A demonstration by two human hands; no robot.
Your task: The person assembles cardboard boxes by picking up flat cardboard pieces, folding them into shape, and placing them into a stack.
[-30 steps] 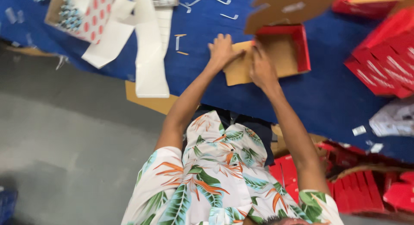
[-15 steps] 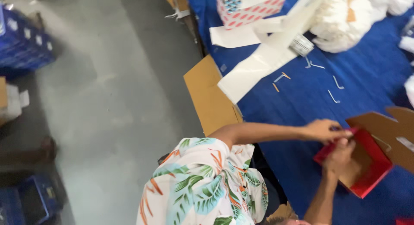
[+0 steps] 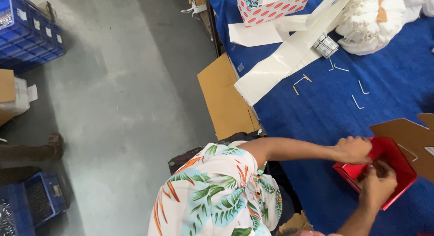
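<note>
Your left hand (image 3: 353,150) and right hand (image 3: 377,186) are both gripping the red box (image 3: 391,161) near the counter (image 3: 316,114) edge; open blue surface lies beyond.

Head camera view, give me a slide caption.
Both hands fold a red box on the blue table.

A red cardboard box (image 3: 389,161) lies open on the blue table (image 3: 316,114), its plain brown flap (image 3: 409,139) raised, between both my hands.

Both hands, left hand (image 3: 353,150) and right hand (image 3: 377,186), grip red box (image 3: 389,161).
</note>
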